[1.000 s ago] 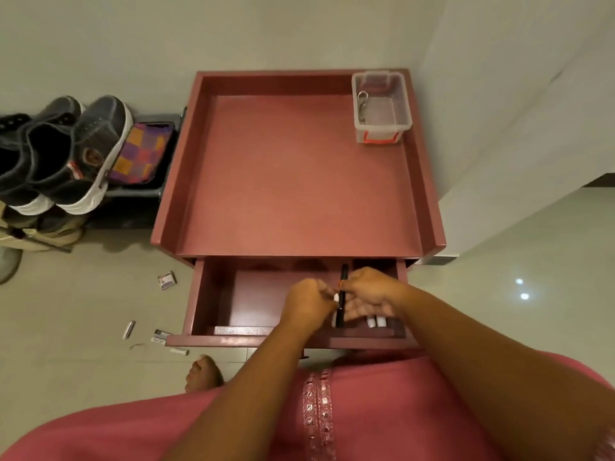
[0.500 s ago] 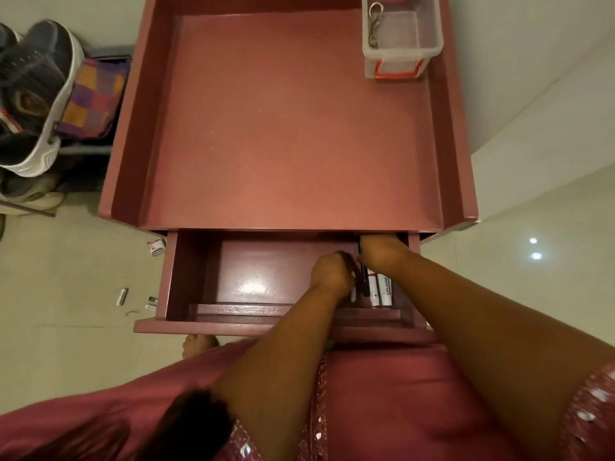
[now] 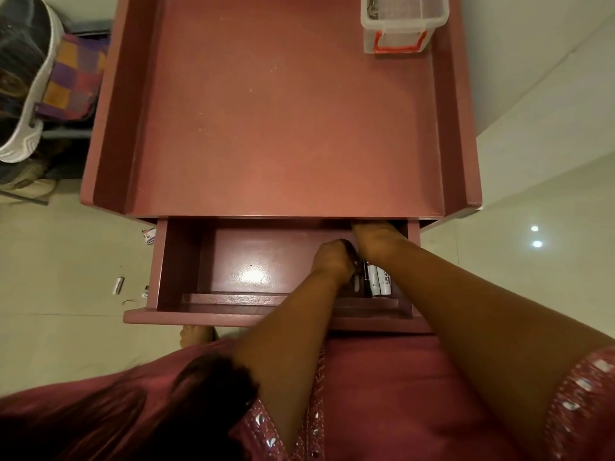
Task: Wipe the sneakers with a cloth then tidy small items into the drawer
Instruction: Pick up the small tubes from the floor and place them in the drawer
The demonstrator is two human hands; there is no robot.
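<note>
The red table's drawer [image 3: 186, 261] stands pulled open. Both my hands are inside its right end. My left hand [image 3: 332, 261] is curled, gripping a small white item [image 3: 356, 285] beside a black pen [image 3: 366, 277] and two white tubes [image 3: 382, 281] that lie on the drawer floor. My right hand [image 3: 376, 237] reaches toward the drawer's back, with its fingers hidden in shadow under the table top. A grey sneaker with a white sole [image 3: 26, 78] sits on a rack at the far left, next to a patchwork cloth [image 3: 73, 81].
A clear plastic box [image 3: 402, 21] with keys stands at the back right of the table top [image 3: 283, 111]. Small items lie on the floor left of the drawer: a white tube [image 3: 118, 285], a little packet [image 3: 149, 236] and another bit [image 3: 145, 292]. My foot [image 3: 196, 334] is under the drawer front.
My head has leaned in and down over the table. Both hands dropped from above the drawer into its right end, and the pen and tubes now lie on the drawer floor.
</note>
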